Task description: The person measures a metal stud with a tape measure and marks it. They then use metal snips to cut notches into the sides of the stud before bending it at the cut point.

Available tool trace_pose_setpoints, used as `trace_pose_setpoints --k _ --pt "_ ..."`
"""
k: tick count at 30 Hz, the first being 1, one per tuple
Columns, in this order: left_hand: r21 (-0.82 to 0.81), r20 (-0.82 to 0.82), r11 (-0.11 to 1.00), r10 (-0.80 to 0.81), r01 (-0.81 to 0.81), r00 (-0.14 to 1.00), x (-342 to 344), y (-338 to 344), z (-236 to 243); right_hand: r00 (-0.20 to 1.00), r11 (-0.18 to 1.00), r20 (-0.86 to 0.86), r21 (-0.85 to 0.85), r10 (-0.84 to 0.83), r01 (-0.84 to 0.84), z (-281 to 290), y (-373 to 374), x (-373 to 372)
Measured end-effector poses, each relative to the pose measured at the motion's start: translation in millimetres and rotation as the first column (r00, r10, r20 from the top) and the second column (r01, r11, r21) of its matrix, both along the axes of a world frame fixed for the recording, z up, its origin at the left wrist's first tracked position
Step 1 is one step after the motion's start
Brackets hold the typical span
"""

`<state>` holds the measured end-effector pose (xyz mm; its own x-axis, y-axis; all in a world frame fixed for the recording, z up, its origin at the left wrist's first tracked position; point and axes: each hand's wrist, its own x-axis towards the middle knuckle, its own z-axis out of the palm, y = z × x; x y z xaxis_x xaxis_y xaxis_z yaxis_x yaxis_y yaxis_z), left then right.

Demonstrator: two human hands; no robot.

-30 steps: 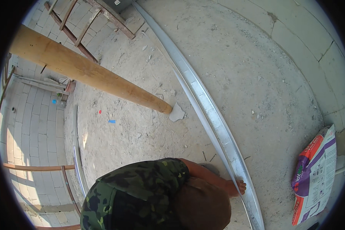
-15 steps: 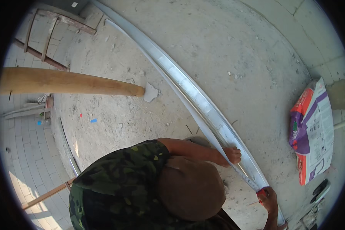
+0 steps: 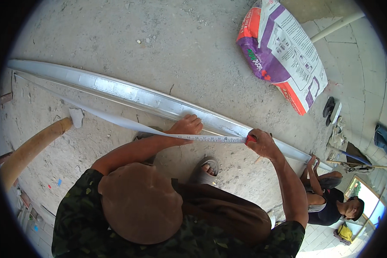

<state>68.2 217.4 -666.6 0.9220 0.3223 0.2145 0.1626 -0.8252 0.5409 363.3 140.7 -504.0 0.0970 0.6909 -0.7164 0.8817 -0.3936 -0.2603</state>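
My left hand (image 3: 187, 128) is curled on the near edge of a long silver metal channel (image 3: 159, 101) that lies across the grey floor. The white blade of a tape measure (image 3: 208, 138) passes over that wrist and stretches alongside the channel toward its far left end. My right hand (image 3: 264, 144) grips the tape's red case (image 3: 250, 139) beside the channel's near edge. A sandalled foot (image 3: 207, 170) is below the blade. At the right, a crouching co-worker in a dark top (image 3: 331, 202) has hands (image 3: 313, 160) on the channel.
A large red, purple and white bag (image 3: 284, 56) lies beyond the channel, with slippers (image 3: 330, 109) beside it. A wooden pole (image 3: 34, 150) stands on a stone chip (image 3: 76, 117) at left. Block walls (image 3: 352, 60), a pale pipe (image 3: 337, 26) and assorted clutter are at right.
The view has swung rightward. My right hand with the tape case has come into view, and the blade now shows along the channel. The co-worker has appeared at the right.
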Motion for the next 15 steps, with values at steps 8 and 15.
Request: trace_pose_setpoints --k 8,15 --pt "-0.075 0.026 0.996 0.050 -0.048 0.998 -4.9 1.7 -5.8 0.866 0.888 -0.202 -0.154 -0.457 0.432 74.0 1.4 43.1" --pt "-0.067 0.102 0.997 0.056 -0.049 0.993 6.5 -3.2 -9.6 0.884 0.863 -0.014 -0.225 -0.467 0.452 77.9 -37.2 87.7"
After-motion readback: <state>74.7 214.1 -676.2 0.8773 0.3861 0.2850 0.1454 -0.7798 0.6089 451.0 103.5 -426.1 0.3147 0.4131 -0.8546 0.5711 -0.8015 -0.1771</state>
